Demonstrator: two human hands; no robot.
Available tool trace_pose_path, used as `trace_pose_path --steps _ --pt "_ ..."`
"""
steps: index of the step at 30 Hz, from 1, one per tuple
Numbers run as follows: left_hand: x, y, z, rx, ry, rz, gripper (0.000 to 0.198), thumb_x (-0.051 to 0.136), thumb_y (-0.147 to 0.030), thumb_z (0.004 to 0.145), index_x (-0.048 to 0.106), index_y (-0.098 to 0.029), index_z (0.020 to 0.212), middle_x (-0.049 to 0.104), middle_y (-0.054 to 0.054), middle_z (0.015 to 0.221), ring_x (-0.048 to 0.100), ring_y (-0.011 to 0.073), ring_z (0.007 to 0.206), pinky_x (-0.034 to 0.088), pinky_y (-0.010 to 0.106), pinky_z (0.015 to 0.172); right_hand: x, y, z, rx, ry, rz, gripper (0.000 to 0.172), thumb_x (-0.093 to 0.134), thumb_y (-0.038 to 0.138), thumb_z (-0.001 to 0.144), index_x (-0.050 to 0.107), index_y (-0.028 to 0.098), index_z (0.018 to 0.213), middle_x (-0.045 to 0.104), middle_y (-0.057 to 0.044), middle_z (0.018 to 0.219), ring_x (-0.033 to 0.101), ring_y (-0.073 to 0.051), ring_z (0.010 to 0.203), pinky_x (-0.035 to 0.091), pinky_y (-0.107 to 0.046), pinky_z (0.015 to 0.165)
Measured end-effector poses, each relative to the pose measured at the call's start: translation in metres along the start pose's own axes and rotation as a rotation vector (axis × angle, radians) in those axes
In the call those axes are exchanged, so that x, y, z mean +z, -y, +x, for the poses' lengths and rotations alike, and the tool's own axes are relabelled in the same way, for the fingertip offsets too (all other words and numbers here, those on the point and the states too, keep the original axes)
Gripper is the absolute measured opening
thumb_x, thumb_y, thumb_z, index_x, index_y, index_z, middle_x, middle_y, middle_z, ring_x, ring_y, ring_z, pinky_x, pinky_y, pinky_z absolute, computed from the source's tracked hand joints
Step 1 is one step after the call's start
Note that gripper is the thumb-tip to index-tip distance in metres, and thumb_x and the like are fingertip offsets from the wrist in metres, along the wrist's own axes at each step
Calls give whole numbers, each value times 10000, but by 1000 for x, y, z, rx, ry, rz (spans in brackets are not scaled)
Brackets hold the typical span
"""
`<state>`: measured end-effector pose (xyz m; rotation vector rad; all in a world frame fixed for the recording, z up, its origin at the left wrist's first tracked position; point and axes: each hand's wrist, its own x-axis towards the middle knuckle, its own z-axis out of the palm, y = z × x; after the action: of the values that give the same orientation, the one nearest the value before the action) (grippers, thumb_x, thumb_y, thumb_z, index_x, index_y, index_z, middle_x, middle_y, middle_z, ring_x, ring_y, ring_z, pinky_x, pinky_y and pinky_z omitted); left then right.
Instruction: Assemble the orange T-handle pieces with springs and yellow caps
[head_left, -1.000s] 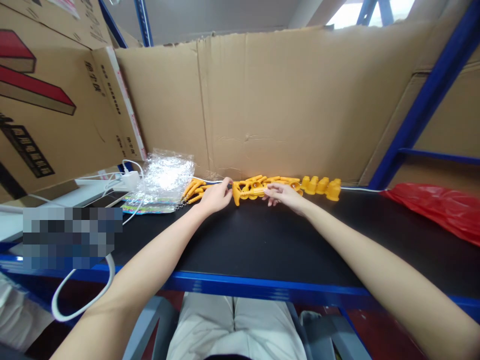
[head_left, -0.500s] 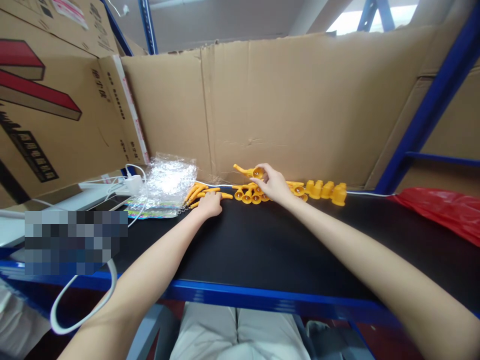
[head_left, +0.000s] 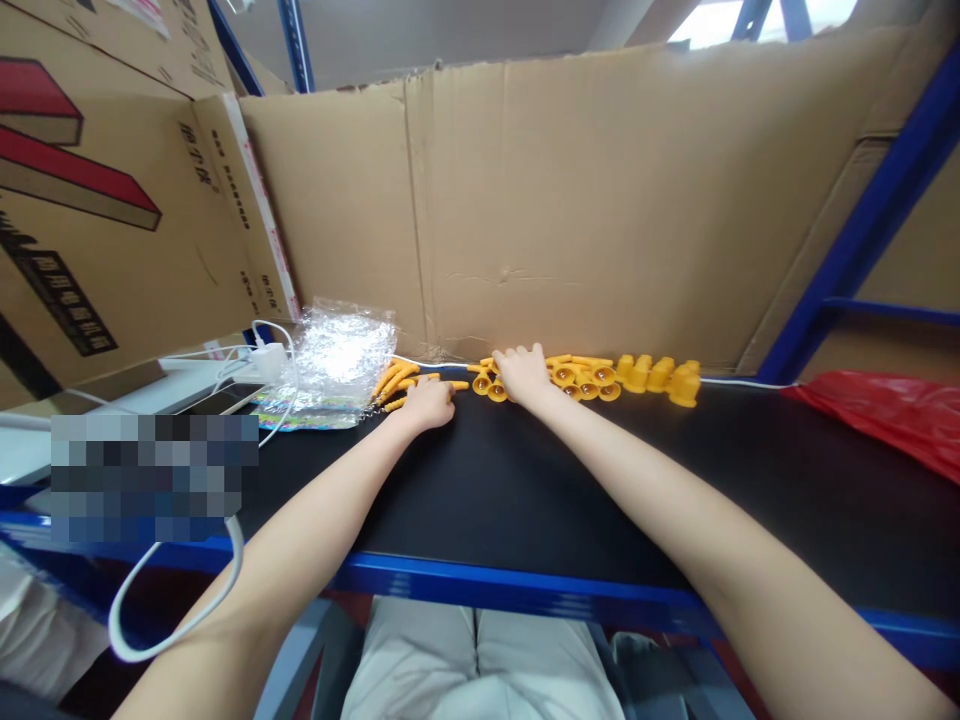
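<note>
The left hand (head_left: 430, 402), its fingers curled, rests on the pile of slender orange plastic sticks (head_left: 394, 378); whether it grips one, I cannot tell. The right hand (head_left: 523, 376) reaches palm down over the row of orange plastic horn-shaped pieces (head_left: 588, 389), their round mouths facing the person; its grip is hidden too. The row lies on the black tabletop (head_left: 525, 490) near the brown cardboard wall (head_left: 600, 210), just left of the yellow-orange plastic cups (head_left: 661, 375).
</note>
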<state>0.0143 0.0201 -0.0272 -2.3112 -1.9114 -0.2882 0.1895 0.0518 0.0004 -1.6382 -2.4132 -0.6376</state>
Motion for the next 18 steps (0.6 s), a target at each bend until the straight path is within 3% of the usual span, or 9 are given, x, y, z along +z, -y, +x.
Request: trace_pose_path --steps 3,6,10,14,18 --pt "-5 -6 -2 37 -9 -42 316 438 -244 787 674 -202 993 648 113 1077 540 315 1084 420 474 887 -3 0 1 14 70 41 319 424 220 894 558 147 1174 619 -161 1140 531 -293 1046 299 -457 871" --pt "-8 -11 -4 86 -7 -94 287 440 -212 781 693 -199 915 683 93 997 598 278 1000 437 418 869 -7 -1 -1 24 111 81 440 473 228 870 470 142 1301 574 -175 1224 503 -314 1108 286 -521 917" --pt "-11 -14 -6 136 -17 -156 311 445 -162 772 683 -196 969 696 72 965 618 237 943 437 362 874 -19 -17 -6 33 99 215 530 461 282 884 374 148 1390 500 -180 1327 440 -341 1195 205 -615 984" --pt "-8 -10 -5 127 -92 -92 356 425 -138 773 684 -191 1011 656 94 1048 573 251 1010 435 368 881 -32 -62 -18 124 -8 273 500 442 338 895 415 168 1365 448 -151 1385 422 -323 1216 247 -557 1007" --pt "-4 -6 -3 120 -87 -55 442 424 -126 770 636 -230 1143 586 89 1209 505 274 1121 403 417 932 -23 -127 -42 363 -51 222 471 467 290 877 471 98 1307 461 -264 1321 433 -389 1176 281 -606 926"
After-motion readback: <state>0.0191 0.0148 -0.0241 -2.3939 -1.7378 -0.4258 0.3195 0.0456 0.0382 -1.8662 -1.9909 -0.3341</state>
